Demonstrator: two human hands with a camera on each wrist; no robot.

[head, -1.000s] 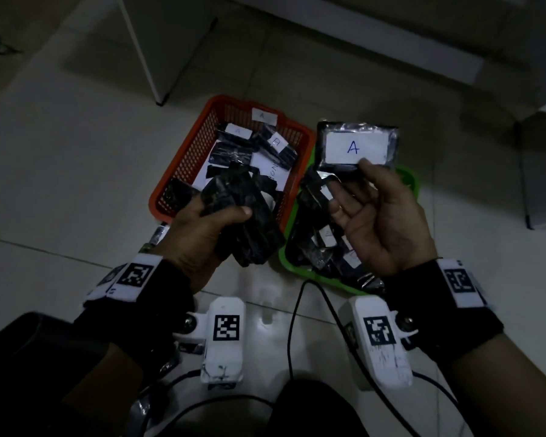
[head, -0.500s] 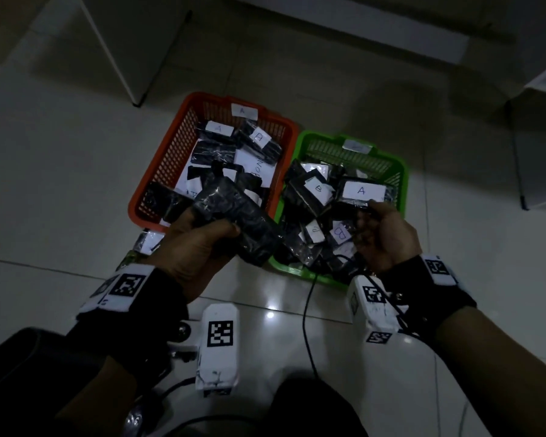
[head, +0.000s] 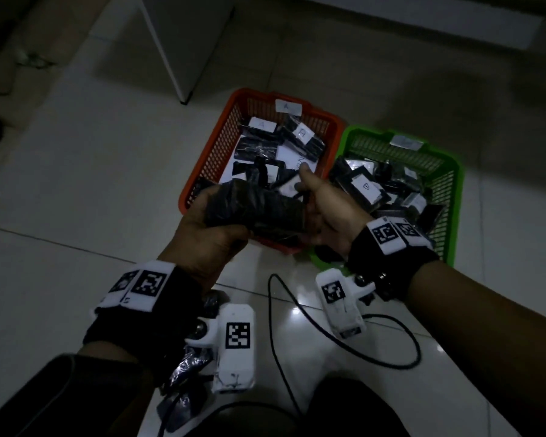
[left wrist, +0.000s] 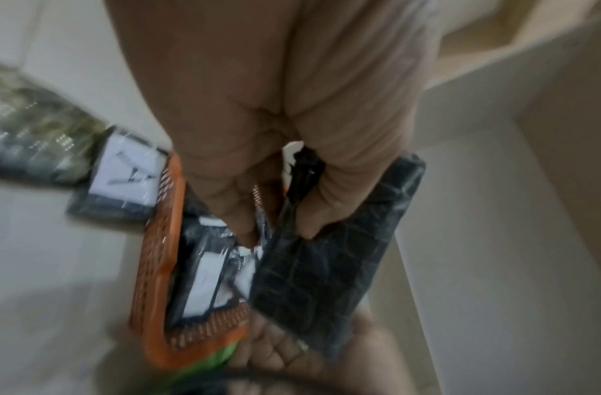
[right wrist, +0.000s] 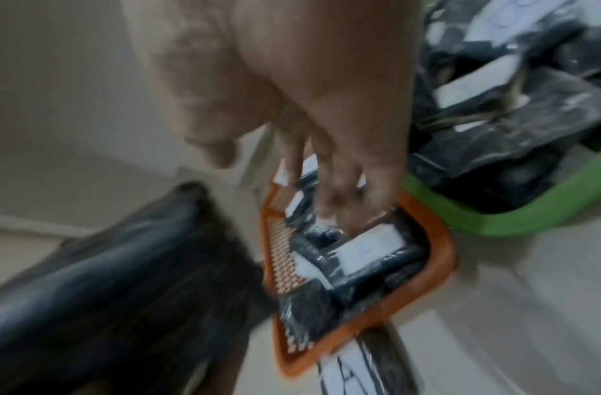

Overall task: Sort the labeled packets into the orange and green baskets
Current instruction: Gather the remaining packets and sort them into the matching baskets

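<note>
My left hand point(head: 215, 225) grips a stack of black wrapped packets point(head: 265, 209) over the near rim of the orange basket point(head: 221, 137); the left wrist view shows thumb and fingers point(left wrist: 309, 208) curled round the stack point(left wrist: 326, 267). My right hand point(head: 325, 203) is at the stack's right end, thumb up, holding no packet. In the blurred right wrist view its fingers point(right wrist: 339, 197) hang straight above the orange basket point(right wrist: 437, 254). Both the orange basket and the green basket point(head: 454, 190) to its right hold several labelled packets.
A labelled packet point(left wrist: 123, 173) lies on the floor left of the orange basket point(left wrist: 157, 240). More wrapped packets point(head: 186, 367) lie under my left wrist. A black cable point(head: 297, 316) loops across the tiles. A white cabinet point(head: 177, 42) stands behind the baskets.
My right hand held a packet marked A, lowered it over the green basket, and now holds nothing; it has moved left to the stack. The left hand kept its stack.
</note>
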